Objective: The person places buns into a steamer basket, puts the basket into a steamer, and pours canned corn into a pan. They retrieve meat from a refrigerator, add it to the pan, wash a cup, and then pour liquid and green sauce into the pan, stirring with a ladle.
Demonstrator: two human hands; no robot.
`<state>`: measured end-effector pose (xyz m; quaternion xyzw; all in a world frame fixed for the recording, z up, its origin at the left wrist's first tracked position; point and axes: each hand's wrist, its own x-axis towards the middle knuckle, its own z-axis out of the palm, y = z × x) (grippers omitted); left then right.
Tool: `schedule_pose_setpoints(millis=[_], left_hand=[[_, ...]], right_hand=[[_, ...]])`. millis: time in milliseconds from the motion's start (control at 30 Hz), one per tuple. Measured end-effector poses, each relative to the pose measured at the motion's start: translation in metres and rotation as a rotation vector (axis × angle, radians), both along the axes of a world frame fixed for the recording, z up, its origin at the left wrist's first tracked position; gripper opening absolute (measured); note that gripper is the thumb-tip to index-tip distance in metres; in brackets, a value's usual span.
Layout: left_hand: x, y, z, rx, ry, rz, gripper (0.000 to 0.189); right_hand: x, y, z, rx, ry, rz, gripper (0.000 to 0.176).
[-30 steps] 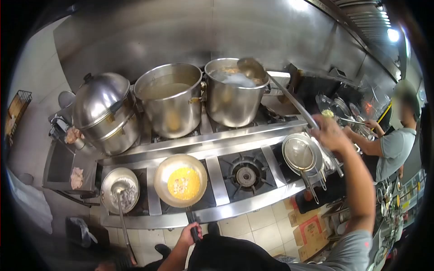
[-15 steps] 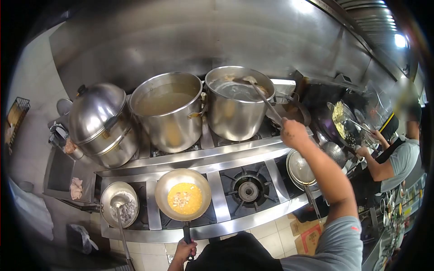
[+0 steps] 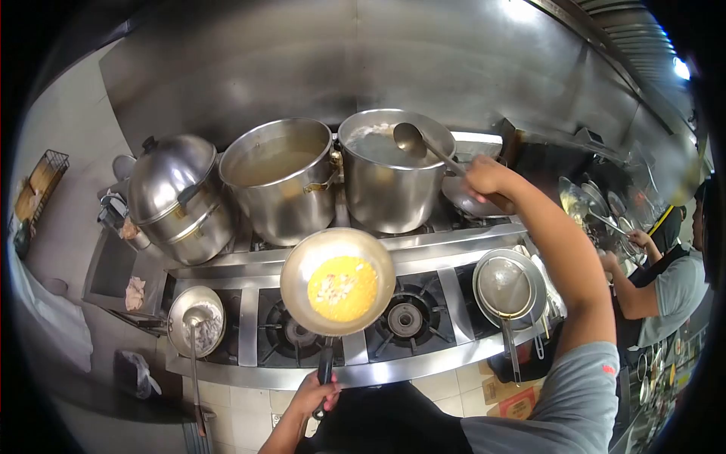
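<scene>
My left hand (image 3: pixel 312 393) is wrapped round the black handle of a frying pan (image 3: pixel 296 261), which is lifted above the front burners. Yellow egg mixture (image 3: pixel 342 288) with pale pieces lies in the pan. My right hand (image 3: pixel 488 181) grips the handle of a metal ladle (image 3: pixel 409 138), its bowl over the right tall stockpot (image 3: pixel 393 198). Pale bits and cloudy liquid show inside that pot. Beside it stands a second open stockpot (image 3: pixel 283 212) with brownish liquid.
A domed steamer pot (image 3: pixel 172 178) stands at the left. A small pan (image 3: pixel 178 333) with a ladle sits front left, a strainer (image 3: pixel 505 287) on a pan front right. Another person (image 3: pixel 669 295) works at a wok on the right. Behind the pots rises a metal wall (image 3: pixel 302 68).
The frying pan has risen off its burner and moved right with my left hand. The ladle in my right hand has turned, its bowl now plainly visible over the pot.
</scene>
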<state>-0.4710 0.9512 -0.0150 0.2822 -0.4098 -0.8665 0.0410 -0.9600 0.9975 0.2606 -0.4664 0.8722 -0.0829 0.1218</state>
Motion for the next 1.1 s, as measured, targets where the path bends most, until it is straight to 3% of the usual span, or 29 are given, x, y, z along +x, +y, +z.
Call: schedule_pose_setpoints(millis=[67,133,267,533,767,967,1100], left_hand=[[-0.02,0.005,0.007,-0.021,0.05,-0.024,0.018],[-0.039,0.013,0.02,-0.029,0.056,-0.018,0.019],[-0.073,0.026,0.038,-0.04,0.107,0.002,0.018],[-0.111,0.038,0.068,-0.042,0.118,0.026,0.017],[-0.12,0.025,0.075,-0.039,0.174,-0.018,0.018],[-0.116,0.006,0.081,-0.121,0.151,-0.075,0.016],[-0.111,-0.011,0.081,-0.147,0.181,-0.127,0.015]], right_hand=[[-0.003,-0.013,-0.004,-0.024,-0.125,-0.082,0.017],[-0.007,-0.02,-0.007,-0.23,-0.86,-0.369,0.016],[-0.034,-0.022,-0.005,-0.5,-1.838,-0.407,0.024],[-0.031,-0.02,0.011,-0.6,-2.202,-0.222,0.032],[0.007,0.005,0.026,-0.659,-2.129,-0.179,0.036],[0.043,0.032,0.039,-0.73,-1.936,-0.179,0.03],[0.083,0.057,0.043,-0.798,-1.962,-0.164,0.032]])
